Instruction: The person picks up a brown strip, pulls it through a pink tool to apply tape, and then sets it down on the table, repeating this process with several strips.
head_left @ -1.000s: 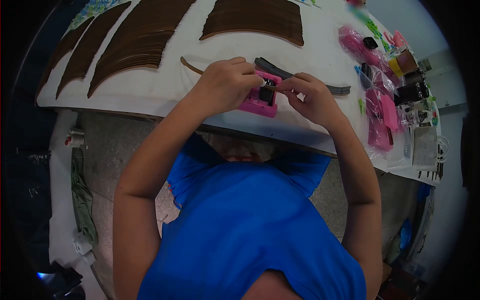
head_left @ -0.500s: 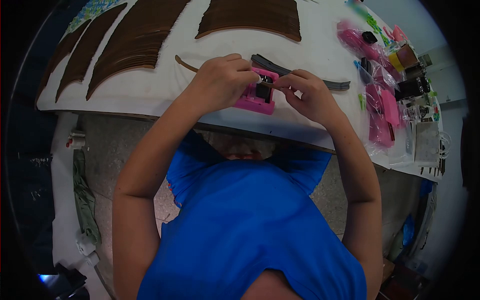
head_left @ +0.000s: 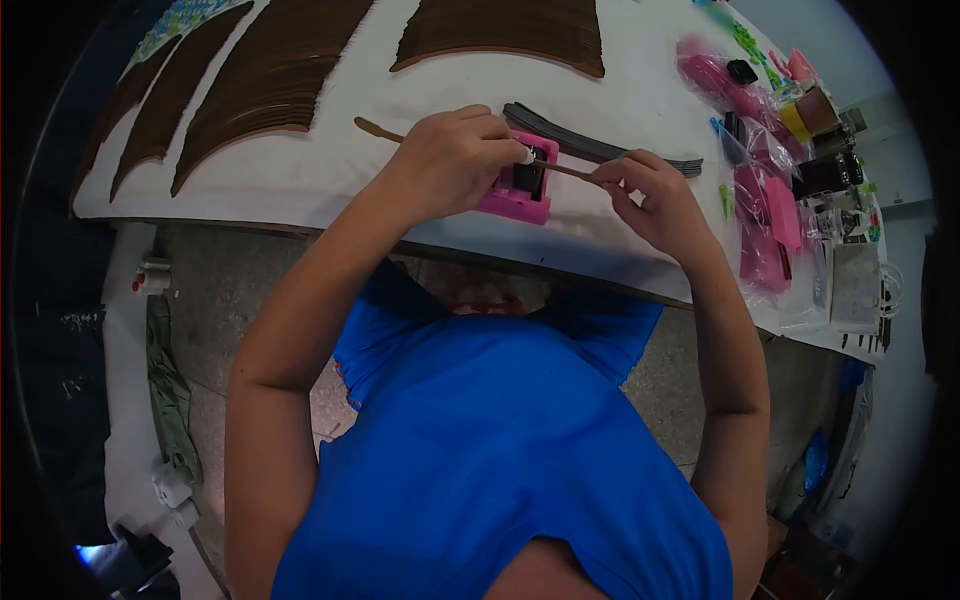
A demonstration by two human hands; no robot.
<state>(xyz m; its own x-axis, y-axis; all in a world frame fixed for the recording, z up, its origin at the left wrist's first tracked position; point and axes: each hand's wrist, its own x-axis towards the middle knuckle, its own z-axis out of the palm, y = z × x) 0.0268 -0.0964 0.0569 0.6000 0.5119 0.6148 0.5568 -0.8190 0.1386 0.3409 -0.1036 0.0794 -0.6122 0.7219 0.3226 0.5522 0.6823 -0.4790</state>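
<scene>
A thin brown strip (head_left: 565, 171) with a rounded, slightly wider left end runs under my left hand across to my right hand. My left hand (head_left: 455, 160) is closed, its fingers pinched at the strip above a pink holder; a small white bit (head_left: 528, 155) shows at the fingertips, and I cannot make out what it is. Gripping the strip's right end between thumb and fingers is my right hand (head_left: 645, 195). The pink holder (head_left: 520, 208) with a dark middle sits on the table, partly covered by my left hand. Just behind lies a bundle of dark grey strips (head_left: 570, 142).
Rows of brown curved strips (head_left: 265, 95) lie at the left, with another batch (head_left: 500, 35) at the back. Pink pieces in clear bags (head_left: 760, 220), a tape roll (head_left: 812, 110) and small containers crowd the right side. The white table's (head_left: 350, 205) front edge is close to my body.
My right hand has moved right, away from the pink holder, and more of the brown strip shows between my hands. The strip's left end has shifted slightly right. My left hand stays nearly in place.
</scene>
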